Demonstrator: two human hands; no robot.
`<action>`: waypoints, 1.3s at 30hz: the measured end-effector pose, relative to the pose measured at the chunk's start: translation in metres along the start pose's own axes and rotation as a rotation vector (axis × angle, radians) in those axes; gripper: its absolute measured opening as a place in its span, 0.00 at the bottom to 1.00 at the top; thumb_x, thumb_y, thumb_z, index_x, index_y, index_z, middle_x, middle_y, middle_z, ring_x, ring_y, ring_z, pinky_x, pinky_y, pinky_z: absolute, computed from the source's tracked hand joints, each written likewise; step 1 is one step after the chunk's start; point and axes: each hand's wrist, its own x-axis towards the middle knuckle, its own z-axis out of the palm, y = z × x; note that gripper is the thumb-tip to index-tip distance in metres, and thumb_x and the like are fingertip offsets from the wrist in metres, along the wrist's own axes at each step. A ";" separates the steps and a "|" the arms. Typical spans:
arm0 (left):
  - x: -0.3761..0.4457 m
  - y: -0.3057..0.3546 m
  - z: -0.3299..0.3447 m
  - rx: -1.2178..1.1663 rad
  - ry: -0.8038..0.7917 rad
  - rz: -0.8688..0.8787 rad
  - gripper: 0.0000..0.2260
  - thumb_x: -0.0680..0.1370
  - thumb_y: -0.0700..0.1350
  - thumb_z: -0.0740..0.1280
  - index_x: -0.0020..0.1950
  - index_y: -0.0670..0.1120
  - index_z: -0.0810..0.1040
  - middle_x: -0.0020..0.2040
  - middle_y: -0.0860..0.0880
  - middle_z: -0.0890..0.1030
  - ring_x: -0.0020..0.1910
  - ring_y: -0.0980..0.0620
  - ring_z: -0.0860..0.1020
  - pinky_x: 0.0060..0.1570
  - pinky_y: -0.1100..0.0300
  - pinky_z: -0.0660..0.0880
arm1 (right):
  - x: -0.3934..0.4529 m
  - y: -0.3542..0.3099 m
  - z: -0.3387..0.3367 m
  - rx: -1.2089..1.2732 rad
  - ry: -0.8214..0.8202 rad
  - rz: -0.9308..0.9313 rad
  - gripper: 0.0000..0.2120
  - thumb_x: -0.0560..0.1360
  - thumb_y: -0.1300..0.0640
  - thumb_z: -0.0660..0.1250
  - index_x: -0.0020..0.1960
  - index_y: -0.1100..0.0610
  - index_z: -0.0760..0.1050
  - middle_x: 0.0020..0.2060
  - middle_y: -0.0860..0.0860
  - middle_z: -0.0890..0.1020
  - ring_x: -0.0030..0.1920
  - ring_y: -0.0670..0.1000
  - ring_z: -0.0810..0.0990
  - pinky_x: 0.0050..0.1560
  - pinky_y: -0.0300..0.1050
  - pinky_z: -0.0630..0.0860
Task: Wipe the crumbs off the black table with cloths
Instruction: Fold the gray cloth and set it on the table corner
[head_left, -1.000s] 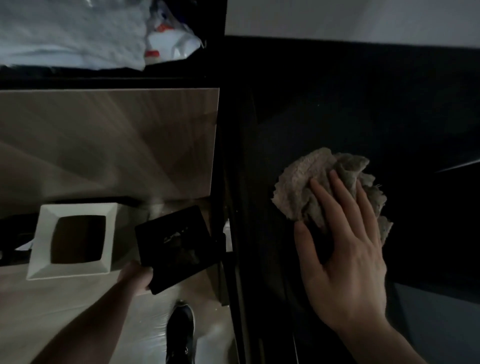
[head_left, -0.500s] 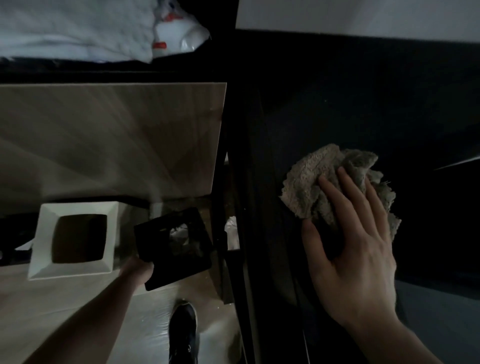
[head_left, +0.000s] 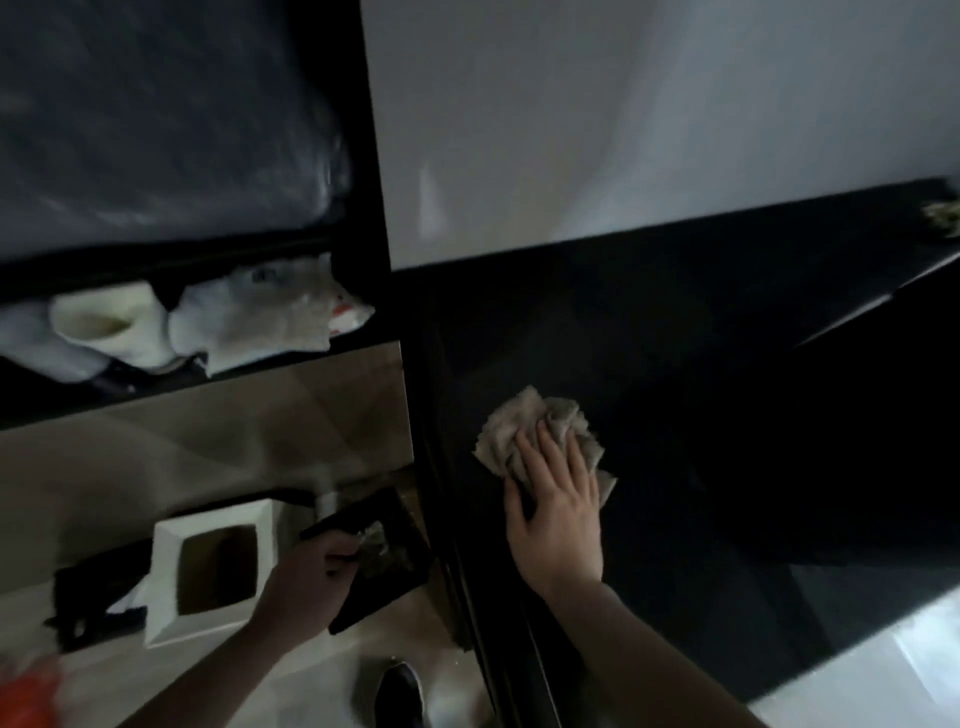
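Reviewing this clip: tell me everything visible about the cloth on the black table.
The cloth is a beige-grey rag with a nubbly, terry-like look and ragged edges. It is bunched into a crumpled wad, not spread flat, and lies on the black table near its left edge. The right hand presses on it from the near side, fingers straight over its middle, thumb splayed left on the table. Its far and right folds stick out past the fingertips. Nothing else touches it.
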 end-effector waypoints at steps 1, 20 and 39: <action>-0.015 0.021 -0.011 -0.013 0.000 0.042 0.12 0.79 0.40 0.68 0.50 0.60 0.77 0.49 0.59 0.82 0.48 0.63 0.80 0.46 0.71 0.73 | -0.011 -0.003 -0.004 0.006 -0.034 0.010 0.29 0.83 0.42 0.58 0.82 0.39 0.56 0.83 0.38 0.54 0.84 0.45 0.41 0.83 0.59 0.50; -0.179 0.200 -0.026 -0.005 -0.170 0.265 0.09 0.77 0.46 0.70 0.55 0.56 0.83 0.50 0.60 0.84 0.48 0.69 0.80 0.47 0.71 0.75 | -0.108 -0.003 -0.106 0.551 -0.139 0.759 0.04 0.75 0.54 0.68 0.50 0.49 0.79 0.45 0.49 0.85 0.43 0.48 0.83 0.50 0.51 0.85; -0.293 0.426 0.199 -0.741 -0.746 0.076 0.16 0.80 0.46 0.65 0.67 0.44 0.79 0.63 0.40 0.82 0.64 0.41 0.79 0.68 0.42 0.73 | -0.224 0.220 -0.408 1.060 -0.232 0.323 0.22 0.69 0.57 0.73 0.63 0.55 0.80 0.55 0.59 0.86 0.57 0.59 0.86 0.59 0.59 0.83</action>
